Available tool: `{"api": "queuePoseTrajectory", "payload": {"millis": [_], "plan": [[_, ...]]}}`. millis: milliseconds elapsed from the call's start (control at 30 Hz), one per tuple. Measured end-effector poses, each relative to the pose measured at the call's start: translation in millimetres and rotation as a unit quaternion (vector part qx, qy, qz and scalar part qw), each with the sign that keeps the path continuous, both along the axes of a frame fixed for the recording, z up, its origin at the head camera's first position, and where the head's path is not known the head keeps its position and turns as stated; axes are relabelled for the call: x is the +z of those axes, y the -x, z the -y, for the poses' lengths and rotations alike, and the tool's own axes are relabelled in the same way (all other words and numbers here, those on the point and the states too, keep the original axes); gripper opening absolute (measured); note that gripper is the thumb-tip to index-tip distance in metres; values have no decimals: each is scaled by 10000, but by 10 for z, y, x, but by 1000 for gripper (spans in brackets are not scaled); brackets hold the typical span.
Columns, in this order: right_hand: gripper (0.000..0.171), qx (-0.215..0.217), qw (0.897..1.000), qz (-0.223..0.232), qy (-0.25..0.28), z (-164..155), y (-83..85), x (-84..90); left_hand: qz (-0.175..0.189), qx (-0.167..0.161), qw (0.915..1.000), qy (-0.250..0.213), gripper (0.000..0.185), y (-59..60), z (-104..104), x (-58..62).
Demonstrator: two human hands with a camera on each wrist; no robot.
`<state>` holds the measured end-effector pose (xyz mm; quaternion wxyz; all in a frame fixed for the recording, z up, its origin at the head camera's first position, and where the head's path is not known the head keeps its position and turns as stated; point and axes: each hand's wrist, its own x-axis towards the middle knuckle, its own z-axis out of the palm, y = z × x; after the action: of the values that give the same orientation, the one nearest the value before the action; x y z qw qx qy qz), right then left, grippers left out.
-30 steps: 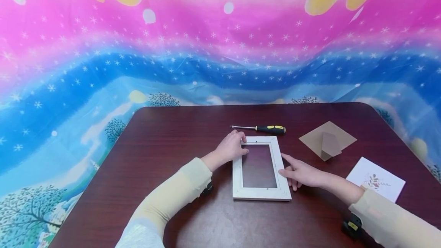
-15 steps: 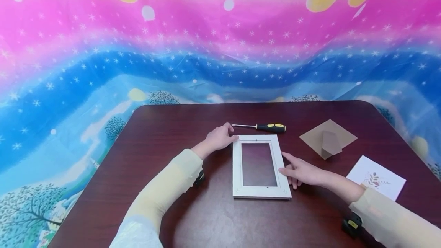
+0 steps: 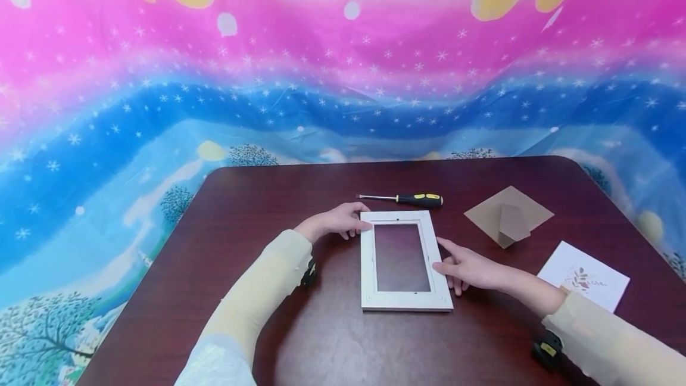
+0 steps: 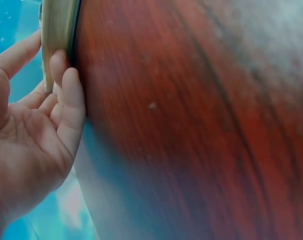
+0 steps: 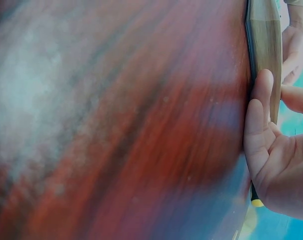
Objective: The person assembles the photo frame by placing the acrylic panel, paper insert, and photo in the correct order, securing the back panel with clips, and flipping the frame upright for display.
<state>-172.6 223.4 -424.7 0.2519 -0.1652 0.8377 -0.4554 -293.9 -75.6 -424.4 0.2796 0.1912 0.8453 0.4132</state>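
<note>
Since a second ago the left hand [image 3: 334,223] has slid off the top of the white picture frame [image 3: 404,261] to its upper left corner. From the head view, the frame lies flat mid-surface [image 3: 268,243], long axis running away from the person, between both hands. Its fingertips touch that corner; the right hand [image 3: 466,268] lies against the right edge, fingers nearly straight. A screwdriver [image 3: 407,199] lies just beyond. At the left wrist, relaxed fingers [image 4: 71,95] meet the frame's edge [image 4: 56,35]. At the right wrist, fingers [image 5: 259,115] press its side [image 5: 264,55], gripping nothing.
</note>
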Motion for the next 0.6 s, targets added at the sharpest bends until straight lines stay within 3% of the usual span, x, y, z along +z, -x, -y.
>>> {"api": "queuePoseTrajectory", "payload": {"millis": [233, 600], "plan": [[75, 16, 9999, -80, -79, 13, -2, 26, 231, -82, 9997, 32, 45, 24, 8, 16], [76, 52, 9999, 124, 107, -54, -31, 65, 206, -138, 9995, 189, 44, 9, -4, 32]]}}
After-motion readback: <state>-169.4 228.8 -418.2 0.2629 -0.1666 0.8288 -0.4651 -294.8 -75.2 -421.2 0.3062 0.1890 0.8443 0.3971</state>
